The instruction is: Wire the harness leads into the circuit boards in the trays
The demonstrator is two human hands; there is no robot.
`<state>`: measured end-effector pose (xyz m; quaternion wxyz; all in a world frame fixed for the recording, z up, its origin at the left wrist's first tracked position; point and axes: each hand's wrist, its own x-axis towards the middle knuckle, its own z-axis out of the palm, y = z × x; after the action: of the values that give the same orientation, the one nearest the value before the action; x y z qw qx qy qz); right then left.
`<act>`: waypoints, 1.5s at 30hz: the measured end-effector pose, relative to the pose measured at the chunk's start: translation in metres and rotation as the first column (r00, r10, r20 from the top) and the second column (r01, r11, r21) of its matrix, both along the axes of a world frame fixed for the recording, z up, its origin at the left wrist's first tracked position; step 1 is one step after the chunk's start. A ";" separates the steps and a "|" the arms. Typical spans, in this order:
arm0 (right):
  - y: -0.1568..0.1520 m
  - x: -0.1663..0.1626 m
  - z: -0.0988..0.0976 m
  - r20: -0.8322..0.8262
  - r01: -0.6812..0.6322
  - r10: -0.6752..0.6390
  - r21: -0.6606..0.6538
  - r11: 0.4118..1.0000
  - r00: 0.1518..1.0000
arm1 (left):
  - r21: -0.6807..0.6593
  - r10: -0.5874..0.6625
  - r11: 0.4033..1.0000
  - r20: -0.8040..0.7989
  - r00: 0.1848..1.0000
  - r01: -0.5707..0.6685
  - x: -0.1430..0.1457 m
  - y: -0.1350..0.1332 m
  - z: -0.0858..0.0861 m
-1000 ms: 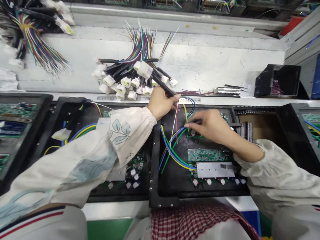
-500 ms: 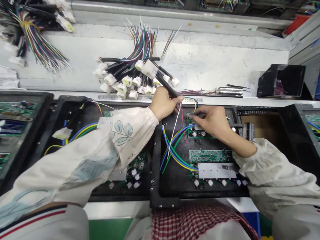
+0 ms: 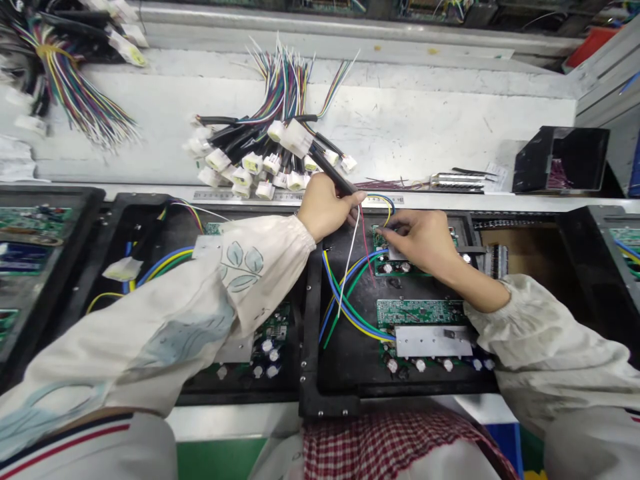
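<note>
My left hand (image 3: 330, 207) is closed around the black sleeve of a wiring harness (image 3: 336, 175), whose white connector (image 3: 297, 139) points up and left. From its lower end a white wire (image 3: 349, 263) and a red wire hang loose. Yellow and blue wires (image 3: 389, 203) arc over to my right hand (image 3: 423, 241). Its thumb and forefinger are pinched on a wire end at the left edge of the upper circuit board (image 3: 405, 268); the exact contact is hidden by the fingers. Below lies a second circuit board (image 3: 420, 312) with a silver heat sink (image 3: 433, 342) and thick coloured wires.
Several harnesses (image 3: 250, 160) lie piled on the white shelf behind a steel ruler (image 3: 250, 195). Another bundle (image 3: 83, 87) is at upper left. A black bin (image 3: 530, 160) stands at right. The black frame (image 3: 311, 373) borders the boards, with more framed boards at left.
Both hands keep almost the same place and grip. The hanging white wire has shifted slightly to the right at its lower end.
</note>
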<state>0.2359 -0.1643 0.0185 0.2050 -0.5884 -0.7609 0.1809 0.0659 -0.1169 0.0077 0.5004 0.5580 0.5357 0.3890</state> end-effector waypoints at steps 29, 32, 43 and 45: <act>-0.005 -0.005 0.015 0.001 0.003 -0.003 -0.116 0.993 1.000 | -0.013 0.009 1.000 0.088 0.996 -0.008 -0.002 -0.001 -0.002; 0.000 -0.003 0.007 0.088 0.020 -0.011 -0.099 0.995 0.996 | -0.025 0.011 1.000 0.069 0.998 -0.010 -0.001 -0.001 -0.002; 0.002 -0.007 -0.001 0.184 0.026 -0.005 -0.112 0.993 0.983 | -0.038 0.029 0.999 0.127 0.991 -0.025 -0.001 -0.001 -0.002; 0.002 -0.007 0.000 0.215 0.024 0.002 -0.117 0.993 0.977 | -0.035 0.026 0.999 0.131 0.991 -0.021 -0.001 -0.001 -0.003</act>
<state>0.2293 -0.1620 0.0187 0.0873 -0.6199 -0.7632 0.1603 0.0645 -0.1176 0.0050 0.5394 0.5163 0.5145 0.4217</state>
